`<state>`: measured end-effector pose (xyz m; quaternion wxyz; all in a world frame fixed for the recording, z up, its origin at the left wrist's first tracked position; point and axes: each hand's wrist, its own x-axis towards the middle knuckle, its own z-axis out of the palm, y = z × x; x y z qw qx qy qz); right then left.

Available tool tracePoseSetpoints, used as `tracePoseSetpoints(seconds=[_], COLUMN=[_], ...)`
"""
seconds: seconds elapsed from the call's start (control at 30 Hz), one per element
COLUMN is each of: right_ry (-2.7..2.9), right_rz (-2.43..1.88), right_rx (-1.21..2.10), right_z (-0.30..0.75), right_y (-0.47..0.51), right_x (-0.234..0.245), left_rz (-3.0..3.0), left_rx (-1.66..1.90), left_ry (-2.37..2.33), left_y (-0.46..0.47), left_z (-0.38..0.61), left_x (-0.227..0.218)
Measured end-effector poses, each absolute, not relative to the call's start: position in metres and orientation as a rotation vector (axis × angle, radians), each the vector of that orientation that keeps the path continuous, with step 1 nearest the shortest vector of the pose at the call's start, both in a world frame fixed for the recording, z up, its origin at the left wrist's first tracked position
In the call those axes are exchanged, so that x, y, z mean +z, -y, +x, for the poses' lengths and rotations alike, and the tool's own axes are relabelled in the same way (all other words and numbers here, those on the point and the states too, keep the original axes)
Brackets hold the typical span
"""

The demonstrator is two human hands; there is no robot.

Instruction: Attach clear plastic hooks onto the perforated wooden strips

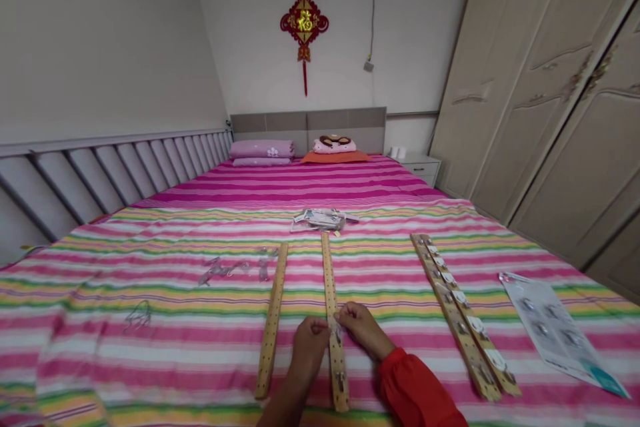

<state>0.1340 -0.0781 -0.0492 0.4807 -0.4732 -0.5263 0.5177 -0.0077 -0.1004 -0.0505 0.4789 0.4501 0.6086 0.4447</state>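
A narrow wooden strip with rows of holes (327,273) lies lengthwise on the bed in front of me. My left hand (309,341) is at its left edge, thumb and fingers pinched together. From the other side my right hand (364,328) reaches in, also pinching at the strip. Whatever is in either pinch is too small to make out. Just below the fingertips, a small metal piece (337,335) sits on the wood. Nearer me, a metal clip (341,381) is on the strip's near end.
Another holed strip (273,327) lies left. At right, two strips (457,310) carry metal clips and white tags, beside a blister pack (555,330). Clear plastic scraps (220,270), a wire tangle (139,315) and a packet (320,219) lie on the striped sheet (180,347).
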Motion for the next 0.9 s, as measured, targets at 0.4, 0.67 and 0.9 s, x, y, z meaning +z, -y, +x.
tracePoseSetpoints(seconds=[0.4,0.67,0.9], right_ry=[1.323,1.302,1.157], right_rz=[-1.185,-1.244,-1.255], right_rx=[1.179,1.112,1.153], right_z=[0.133,0.132,0.131], right_y=[0.075,0.074,0.070], right_x=[-0.059,-0.063,-0.071], left_rz=[1.041,1.022,1.036], left_rx=[1.099,1.130,1.163], left_ry=[-1.499,-1.505,-1.511], left_y=[0.098,0.099,0.100], left_z=[-0.006,-0.004,-0.003], left_x=[-0.059,-0.060,-0.063])
